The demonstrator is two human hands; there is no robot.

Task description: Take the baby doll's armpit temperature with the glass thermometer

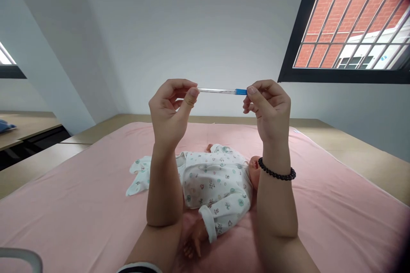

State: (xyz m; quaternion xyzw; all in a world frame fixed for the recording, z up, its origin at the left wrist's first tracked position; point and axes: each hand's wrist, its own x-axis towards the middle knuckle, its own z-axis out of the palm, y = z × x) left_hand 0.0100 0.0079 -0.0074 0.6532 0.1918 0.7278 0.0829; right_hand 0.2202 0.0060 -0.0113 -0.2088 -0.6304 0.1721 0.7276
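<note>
Pinched in the grip of the left hand [171,108] and of the right hand [272,104], one at each end, a slender clear rod [218,91], blue at the right hand's end, is held level above the bench [352,158]. Below, a doll [255,175] in a patterned outfit [216,179] is laid on its back on a pink sheet [86,204].

Barred window [350,21] in pale wall [198,30]

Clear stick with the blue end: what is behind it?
Behind the stick is the pale wall; what lies directly behind the left hand and right hand is covered.
</note>
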